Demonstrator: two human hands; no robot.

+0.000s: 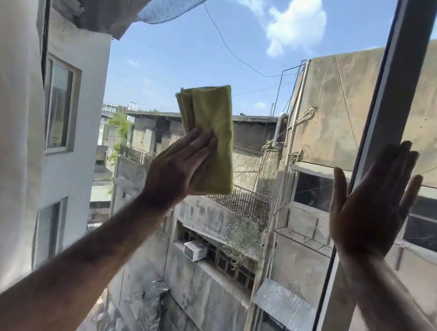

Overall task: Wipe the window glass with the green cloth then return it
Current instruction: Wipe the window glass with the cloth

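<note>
Mid-frame, the left hand (180, 165) has the folded cloth (210, 138) pinned flat against the glass (256, 65), fingers out straight, so we're in the wiping step. Over at the right the right hand (374, 201) is spread open and empty, by the frame (397, 79). Next up, I'd guess: keep the pressure on and sweep the unwiped glass.
</note>
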